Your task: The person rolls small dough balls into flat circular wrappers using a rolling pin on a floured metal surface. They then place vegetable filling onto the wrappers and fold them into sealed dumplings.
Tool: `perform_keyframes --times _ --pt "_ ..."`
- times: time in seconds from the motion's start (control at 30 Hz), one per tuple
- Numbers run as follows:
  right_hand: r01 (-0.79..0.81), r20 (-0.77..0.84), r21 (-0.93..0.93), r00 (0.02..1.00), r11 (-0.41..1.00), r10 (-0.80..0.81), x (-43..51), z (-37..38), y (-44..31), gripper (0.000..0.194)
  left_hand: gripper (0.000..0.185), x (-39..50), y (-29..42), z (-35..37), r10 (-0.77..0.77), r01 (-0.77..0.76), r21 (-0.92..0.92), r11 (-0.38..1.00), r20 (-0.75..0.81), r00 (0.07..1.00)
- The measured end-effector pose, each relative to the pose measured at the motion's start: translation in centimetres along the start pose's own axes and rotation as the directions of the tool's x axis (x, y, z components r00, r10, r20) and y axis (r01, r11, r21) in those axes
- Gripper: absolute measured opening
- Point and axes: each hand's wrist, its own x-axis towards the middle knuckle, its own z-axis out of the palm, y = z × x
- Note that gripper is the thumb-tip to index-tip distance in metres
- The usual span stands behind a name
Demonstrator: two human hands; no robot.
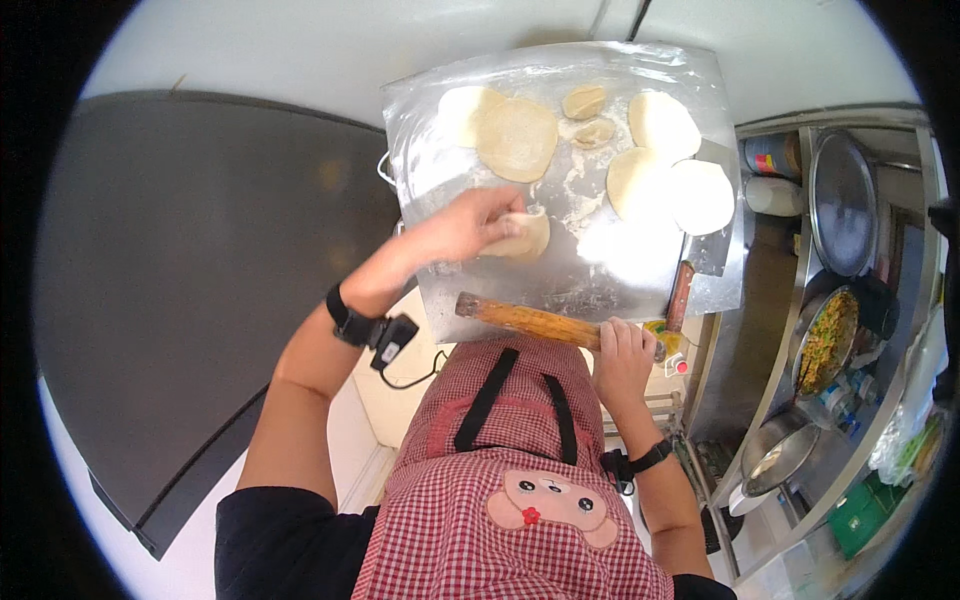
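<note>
My left hand, slightly blurred, pinches a small dough round over the floured metal sheet. The round's far edge is curled up by the fingers. My right hand grips one end of a wooden rolling pin, which lies slantwise along the sheet's near edge. Beyond my left hand, a flat dough disc overlaps a brightly lit one. Two small dough pieces sit in the middle at the back. Several dough discs lie to the right, some washed out by glare.
A wooden-handled cleaver rests at the right, its blade partly under a disc. Steel shelving on the right holds a round tray, a bowl of chopped filling and a metal bowl. A dark grey panel stands left.
</note>
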Motion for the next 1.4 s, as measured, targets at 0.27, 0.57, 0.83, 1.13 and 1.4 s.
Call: perform_keyframes --times 0.27,0.57,0.83,1.13,1.4 --pt "-0.111 -0.033 0.013 0.993 0.994 0.112 -0.4 -0.3 -0.6 0.042 0.035 14.9 3.2 -2.9 0.033 0.152 0.608 0.779 -0.281 0.959" --pt "-0.127 -0.069 0.007 0.989 0.992 0.127 0.9 -0.5 -1.3 0.046 0.042 17.2 3.7 6.3 0.255 0.163 0.595 0.787 -0.555 0.792" --pt "-0.015 0.026 0.067 1.000 0.998 0.013 -0.3 -0.7 0.0 0.047 0.030 2.7 -0.1 5.1 -0.163 0.154 0.111 0.982 0.081 0.983" --pt "0.091 0.137 0.031 0.986 0.995 -0.094 -1.0 0.5 1.2 0.048 0.058 -4.9 -3.8 10.4 0.003 0.240 0.539 0.807 -0.411 0.912" --pt "0.105 0.162 0.018 0.981 0.994 -0.107 -2.2 0.7 1.2 0.044 0.085 -0.7 -4.3 12.0 0.323 -0.152 0.796 0.586 -0.057 0.945"
